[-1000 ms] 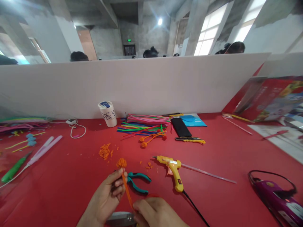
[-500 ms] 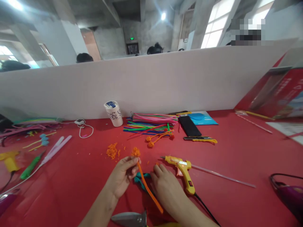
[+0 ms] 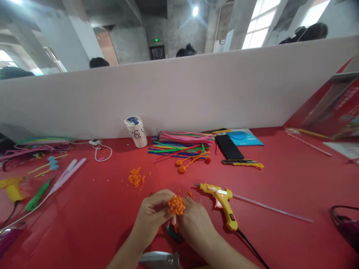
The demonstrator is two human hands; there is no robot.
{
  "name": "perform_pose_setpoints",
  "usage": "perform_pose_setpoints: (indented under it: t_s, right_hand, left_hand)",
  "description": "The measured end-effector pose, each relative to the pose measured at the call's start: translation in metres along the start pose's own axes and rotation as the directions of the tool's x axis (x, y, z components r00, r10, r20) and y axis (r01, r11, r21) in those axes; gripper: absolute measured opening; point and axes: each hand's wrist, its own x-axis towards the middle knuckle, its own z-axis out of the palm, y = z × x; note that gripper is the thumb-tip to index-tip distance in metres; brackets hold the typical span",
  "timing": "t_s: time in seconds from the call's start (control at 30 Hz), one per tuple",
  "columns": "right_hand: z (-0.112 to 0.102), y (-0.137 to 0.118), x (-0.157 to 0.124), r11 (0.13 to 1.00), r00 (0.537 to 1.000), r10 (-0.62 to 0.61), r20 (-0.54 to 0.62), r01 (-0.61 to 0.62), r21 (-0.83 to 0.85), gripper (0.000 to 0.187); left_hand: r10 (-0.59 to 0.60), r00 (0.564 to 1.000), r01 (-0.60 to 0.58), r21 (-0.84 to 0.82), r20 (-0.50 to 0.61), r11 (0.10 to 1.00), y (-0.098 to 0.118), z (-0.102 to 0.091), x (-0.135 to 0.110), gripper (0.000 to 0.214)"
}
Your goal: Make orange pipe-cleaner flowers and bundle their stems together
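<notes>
Between the thumb and fingers of my left hand [image 3: 154, 215] is an orange fuzzy-stem flower [image 3: 176, 205], its tufted head facing up toward me. Most of its stem is hidden by the hands. My right hand [image 3: 198, 218] is right beside the flower, its fingers curled around a teal-handled tool [image 3: 174, 235]. Only part of the handle shows, and the tool's working end is hidden. Small orange scraps [image 3: 191, 195] lie just beyond the right hand. A larger pile of orange clippings [image 3: 135, 177] is farther off to the left.
A yellow glue gun [image 3: 224, 203] lies right of my hands, its cord running toward me. Metal shears [image 3: 158, 258] lie at the near edge. Behind are fuzzy stems [image 3: 182, 144], orange-tipped stems [image 3: 182, 169], a phone [image 3: 229, 147], a utility knife [image 3: 243, 163] and a cup [image 3: 136, 132].
My left hand has brought the flower down and right, close against my right hand, and its head has tipped toward me. The long orange stem has gone mostly out of sight.
</notes>
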Motion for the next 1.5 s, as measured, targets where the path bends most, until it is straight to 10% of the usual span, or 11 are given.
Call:
perform_pose_setpoints:
  t_s: [0.53,0.83,1.5]
  right_hand:
    - [-0.002,-0.011,-0.005,0.998,0.995,0.011,0.102,-0.017,0.06,0.007]
    - [-0.057,0.068,-0.001,0.935,0.94,0.338,0.037,-0.34,0.102,0.013]
    - [-0.016,0.037,0.041,0.999,0.995,0.022,0.093,-0.017,-0.052,0.015]
  left_hand:
    - [-0.008,1.0,0.007,-0.026,-0.001,1.0,-0.001,0.003,-0.003,0.018]
    - [-0.18,0.964,0.138,-0.207,-0.197,0.969,-0.005,-0.012,0.006,0.013]
    - [-0.318,0.92,0.285,-0.168,-0.227,0.944,-0.03,-0.01,0.017,0.022]
